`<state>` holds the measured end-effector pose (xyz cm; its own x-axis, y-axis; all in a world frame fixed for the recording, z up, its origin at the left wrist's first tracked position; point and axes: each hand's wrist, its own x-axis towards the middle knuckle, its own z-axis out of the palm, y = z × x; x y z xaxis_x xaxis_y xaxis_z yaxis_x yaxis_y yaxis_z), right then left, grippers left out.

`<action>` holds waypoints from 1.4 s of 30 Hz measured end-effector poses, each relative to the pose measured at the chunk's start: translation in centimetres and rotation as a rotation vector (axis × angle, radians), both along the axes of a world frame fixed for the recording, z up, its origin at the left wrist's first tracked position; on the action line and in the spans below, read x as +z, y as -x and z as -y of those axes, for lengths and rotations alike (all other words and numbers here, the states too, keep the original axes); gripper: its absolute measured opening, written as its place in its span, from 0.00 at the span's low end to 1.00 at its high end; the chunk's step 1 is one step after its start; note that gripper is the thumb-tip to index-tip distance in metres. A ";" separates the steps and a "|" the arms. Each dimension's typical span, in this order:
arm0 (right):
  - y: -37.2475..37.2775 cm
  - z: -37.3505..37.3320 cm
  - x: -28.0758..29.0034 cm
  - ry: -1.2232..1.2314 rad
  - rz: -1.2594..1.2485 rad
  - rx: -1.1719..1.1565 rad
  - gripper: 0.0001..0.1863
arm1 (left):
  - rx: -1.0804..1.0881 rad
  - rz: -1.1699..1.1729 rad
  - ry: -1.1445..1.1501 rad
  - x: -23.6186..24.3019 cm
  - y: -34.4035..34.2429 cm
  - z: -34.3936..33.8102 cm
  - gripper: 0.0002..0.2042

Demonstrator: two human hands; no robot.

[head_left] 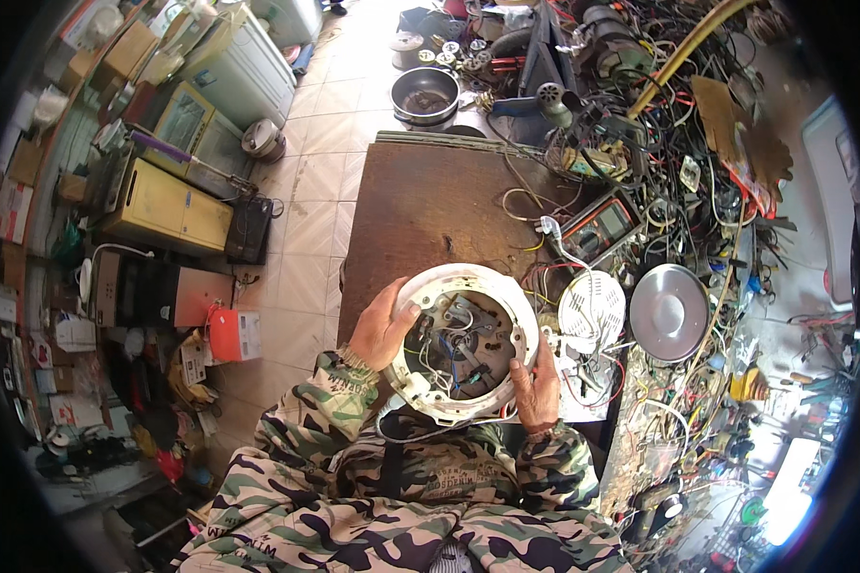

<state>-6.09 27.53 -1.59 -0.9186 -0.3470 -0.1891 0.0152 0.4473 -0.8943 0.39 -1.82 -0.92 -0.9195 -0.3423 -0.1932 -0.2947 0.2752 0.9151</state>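
Observation:
Between my two hands is a round white appliance housing [524,329], its open side facing up. Inside it show a dark round plate, loose wires and small metal parts. My left hand [383,327] grips the rim on the left, thumb over the edge. On the right side my right hand [537,384] holds the rim with its thumb up along it. A grey cord [384,430] loops below the housing near my lap. Just right of the housing lies a white perforated round cover [592,307] with wires around it.
The brown wooden table [430,205] stretches ahead of me. A multimeter [597,227] rests at its right, near a round metal plate [669,313]. Tangled cables and parts are heaped along the right. A black pot [425,95] stands beyond the table; boxes and appliances [177,205] line the left.

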 end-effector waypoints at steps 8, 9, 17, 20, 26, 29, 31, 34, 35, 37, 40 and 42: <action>-0.1 0.3 0.0 -0.064 0.008 -0.024 0.47 | -0.007 -0.038 -0.009 -0.3 0.0 -0.3 0.33; -0.1 0.4 0.0 -0.025 0.041 -0.036 0.47 | -0.004 -0.031 -0.002 -0.4 0.0 -0.3 0.32; -1.5 1.3 1.3 0.029 0.195 -0.213 0.45 | -0.027 0.006 -0.345 -1.4 1.8 3.4 0.23; -2.1 1.5 0.5 -0.030 0.150 -0.249 0.45 | -0.031 -0.012 -0.296 -2.0 3.5 5.4 0.21; -2.4 1.9 0.5 0.052 0.159 -0.281 0.45 | -0.365 -0.106 0.406 -6.7 12.4 7.8 0.18; -2.2 1.6 1.0 0.032 0.205 -0.266 0.46 | -0.507 -0.089 0.580 -9.3 15.8 6.7 0.16; -2.2 1.5 0.6 0.001 0.159 -0.254 0.45 | -0.562 -0.057 0.646 -10.1 16.9 6.4 0.15; -2.0 1.7 0.7 0.009 0.173 -0.255 0.44 | -0.637 -0.087 0.763 -12.0 17.6 6.4 0.12; -2.0 1.7 0.7 0.013 0.163 -0.253 0.44 | -0.651 -0.095 0.801 -12.7 17.7 6.4 0.11; -2.1 1.6 0.2 -0.017 0.141 -0.248 0.44 | -0.630 -0.123 0.828 -12.4 17.7 6.1 0.07; -2.0 1.4 0.5 -0.037 0.165 -0.244 0.44 | -0.644 -0.182 0.775 -12.9 17.9 6.9 0.07; -1.8 1.6 1.0 -0.005 0.178 -0.240 0.44 | -0.636 -0.177 0.624 -13.3 18.4 7.6 0.09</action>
<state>-4.34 25.96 -0.57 -0.9265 -0.1226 -0.3559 0.2775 0.4164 -0.8658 -17.98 -9.37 -14.26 -0.9693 0.2450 0.0187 0.2128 0.7989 0.5625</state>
